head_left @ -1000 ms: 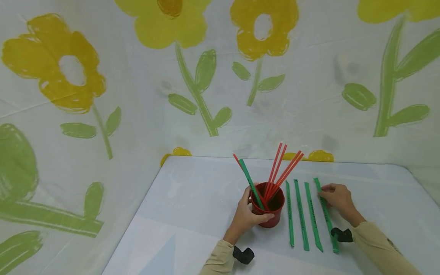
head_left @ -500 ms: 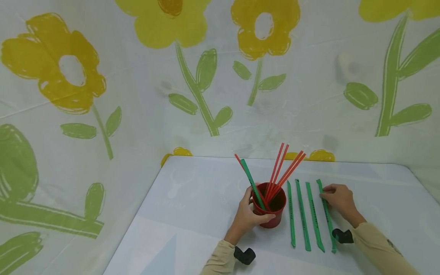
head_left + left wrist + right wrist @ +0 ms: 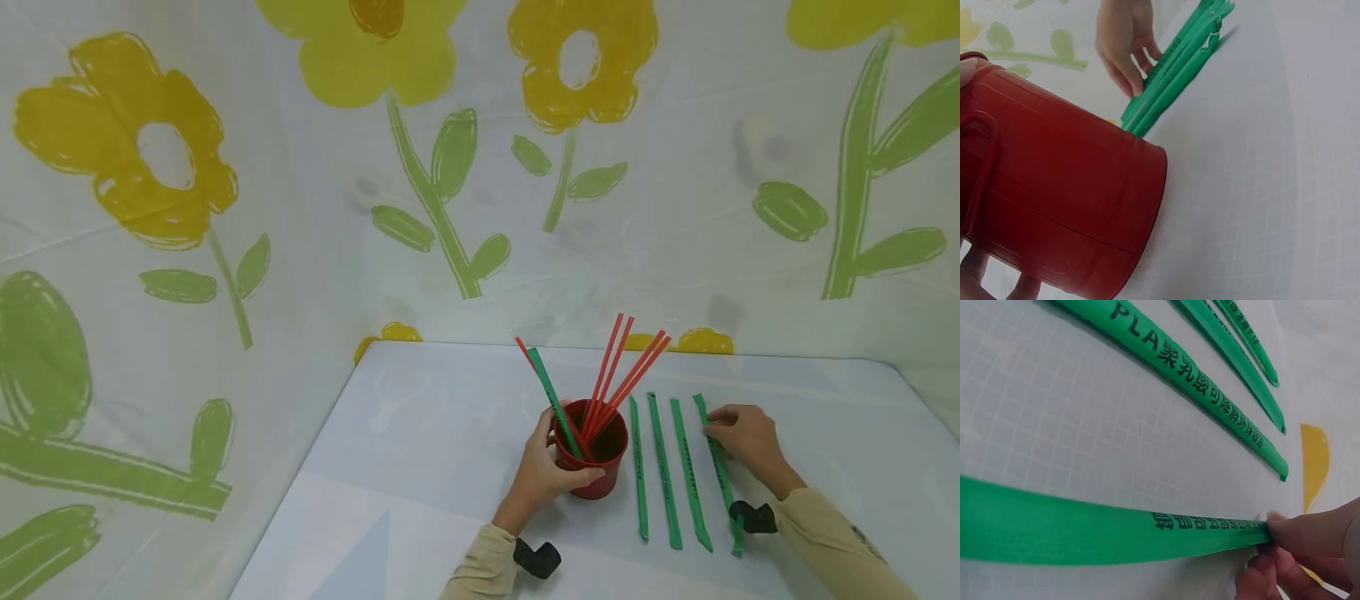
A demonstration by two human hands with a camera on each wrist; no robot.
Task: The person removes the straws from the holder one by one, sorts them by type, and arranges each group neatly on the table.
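Red plastic cup (image 3: 597, 457) near the table's (image 3: 420, 433) middle, my left hand (image 3: 546, 472) curled round it. Right hand (image 3: 742, 435) pinches the far tip of the rightmost green wrapped straw (image 3: 718, 473); printing shows only in the right wrist view. Four green on the table, one in the cup.

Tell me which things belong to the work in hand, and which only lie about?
In use:
- red cup, held by left hand
- rightmost green straw, pinched by right hand

Lying about:
- three other green straws on the table
- flower-print backdrop
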